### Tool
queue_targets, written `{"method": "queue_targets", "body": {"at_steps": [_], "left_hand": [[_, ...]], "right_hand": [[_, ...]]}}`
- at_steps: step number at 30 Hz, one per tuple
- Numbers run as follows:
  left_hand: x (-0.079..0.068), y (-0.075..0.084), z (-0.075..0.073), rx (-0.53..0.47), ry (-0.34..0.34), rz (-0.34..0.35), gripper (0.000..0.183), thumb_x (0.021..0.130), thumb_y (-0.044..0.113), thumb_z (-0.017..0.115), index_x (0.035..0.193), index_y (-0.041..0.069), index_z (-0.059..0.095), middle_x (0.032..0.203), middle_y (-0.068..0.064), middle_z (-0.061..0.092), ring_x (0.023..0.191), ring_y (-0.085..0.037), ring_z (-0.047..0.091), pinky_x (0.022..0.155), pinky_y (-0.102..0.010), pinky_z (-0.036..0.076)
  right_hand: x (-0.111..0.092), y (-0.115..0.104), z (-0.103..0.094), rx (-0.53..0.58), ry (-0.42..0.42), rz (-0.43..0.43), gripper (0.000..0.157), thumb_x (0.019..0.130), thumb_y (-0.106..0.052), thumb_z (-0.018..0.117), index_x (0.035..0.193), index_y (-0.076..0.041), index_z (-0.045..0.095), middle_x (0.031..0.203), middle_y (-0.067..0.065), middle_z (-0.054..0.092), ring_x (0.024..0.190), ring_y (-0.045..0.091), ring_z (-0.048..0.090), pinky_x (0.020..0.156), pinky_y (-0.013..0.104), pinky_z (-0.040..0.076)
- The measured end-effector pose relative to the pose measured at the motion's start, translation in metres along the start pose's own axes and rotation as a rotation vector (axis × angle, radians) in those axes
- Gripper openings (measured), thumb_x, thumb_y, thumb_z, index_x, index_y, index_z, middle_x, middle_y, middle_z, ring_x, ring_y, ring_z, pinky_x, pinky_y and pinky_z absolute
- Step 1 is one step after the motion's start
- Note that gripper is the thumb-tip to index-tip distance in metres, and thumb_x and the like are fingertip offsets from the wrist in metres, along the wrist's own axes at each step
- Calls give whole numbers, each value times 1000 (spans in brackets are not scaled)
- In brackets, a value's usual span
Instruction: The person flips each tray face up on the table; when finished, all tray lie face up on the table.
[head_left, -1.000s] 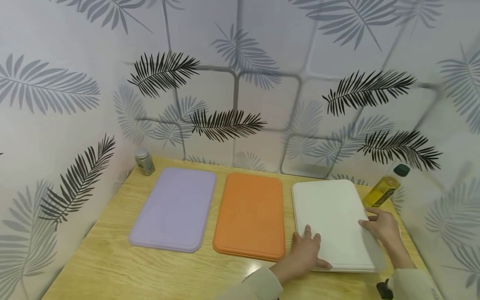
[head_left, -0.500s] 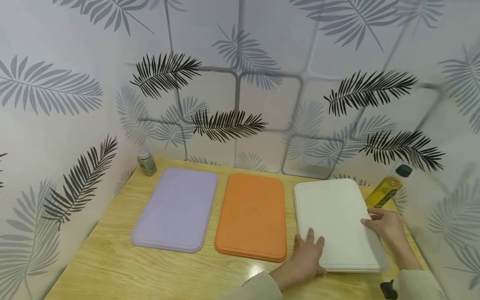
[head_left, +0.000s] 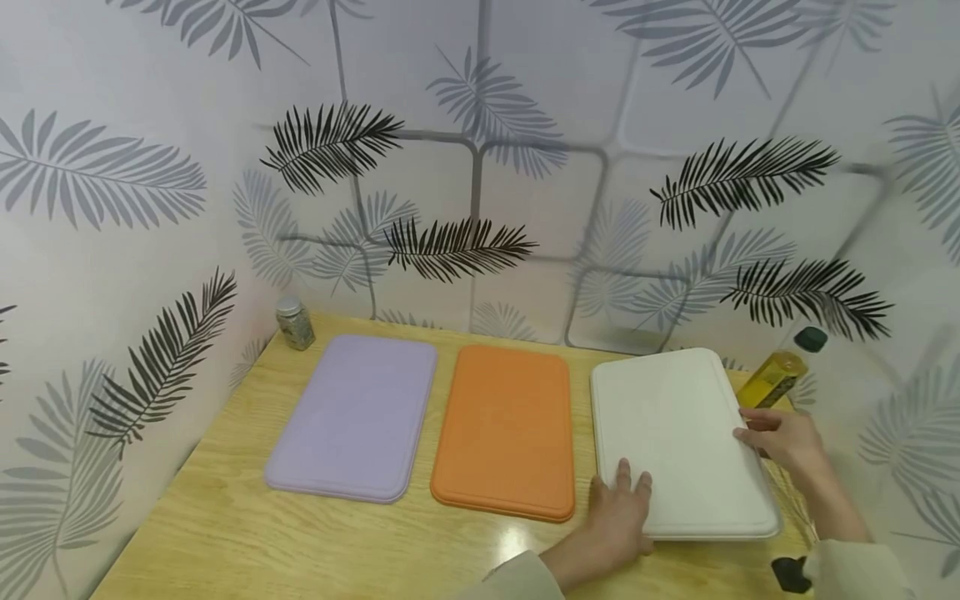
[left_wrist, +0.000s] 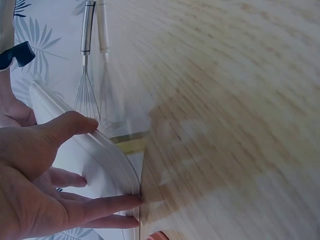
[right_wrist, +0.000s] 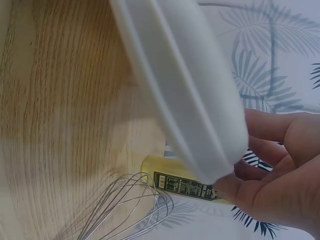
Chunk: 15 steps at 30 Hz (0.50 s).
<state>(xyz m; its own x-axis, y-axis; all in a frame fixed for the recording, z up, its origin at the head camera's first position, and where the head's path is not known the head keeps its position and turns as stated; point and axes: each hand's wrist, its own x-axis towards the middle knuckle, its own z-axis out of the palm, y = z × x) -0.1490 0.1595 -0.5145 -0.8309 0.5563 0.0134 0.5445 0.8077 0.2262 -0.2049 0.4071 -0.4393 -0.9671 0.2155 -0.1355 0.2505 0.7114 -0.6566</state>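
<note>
A white rectangular board (head_left: pixel 675 442) with rounded corners and a thick grooved rim is at the right of the table, tilted, its right side raised. My right hand (head_left: pixel 787 437) pinches that raised edge, thumb against fingers; the right wrist view shows the rim (right_wrist: pixel 185 85) up close. My left hand (head_left: pixel 611 517) rests at the near-left corner with fingers spread. In the left wrist view its thumb (left_wrist: pixel 75 125) lies along the front rim, and straight fingers (left_wrist: pixel 110 205) reach the left edge by the tabletop. A wire whisk (right_wrist: pixel 125 205) lies under the raised side.
An orange board (head_left: pixel 506 429) lies flat left of the white one, and a purple board (head_left: pixel 356 417) farther left. Behind my right hand stands a bottle of yellow oil (head_left: pixel 772 379) with a dark cap. A small jar (head_left: pixel 295 323) stands at the back left corner.
The white board's right side has risen with my right hand, which has moved up and right, uncovering the whisk. My left hand stays near the same corner.
</note>
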Motion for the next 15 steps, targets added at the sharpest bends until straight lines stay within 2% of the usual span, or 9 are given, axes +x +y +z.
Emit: {"method": "queue_targets", "body": {"at_steps": [8, 15], "left_hand": [[-4, 0, 1, 17, 49, 19, 87, 70, 43, 84, 141, 10, 47, 141, -13, 49, 134, -24, 41, 96, -48, 45], [-4, -1, 2, 20, 64, 25, 86, 71, 42, 83, 142, 10, 46, 141, -13, 49, 133, -23, 42, 94, -47, 46]], "right_hand": [[-1, -2, -4, 1, -17, 10, 56, 89, -18, 68, 130, 15, 49, 123, 36, 54, 86, 23, 66, 68, 32, 58], [-2, -7, -7, -2, -16, -42, 54, 91, -20, 67, 129, 15, 50, 121, 35, 55, 87, 23, 65, 68, 28, 57]]}}
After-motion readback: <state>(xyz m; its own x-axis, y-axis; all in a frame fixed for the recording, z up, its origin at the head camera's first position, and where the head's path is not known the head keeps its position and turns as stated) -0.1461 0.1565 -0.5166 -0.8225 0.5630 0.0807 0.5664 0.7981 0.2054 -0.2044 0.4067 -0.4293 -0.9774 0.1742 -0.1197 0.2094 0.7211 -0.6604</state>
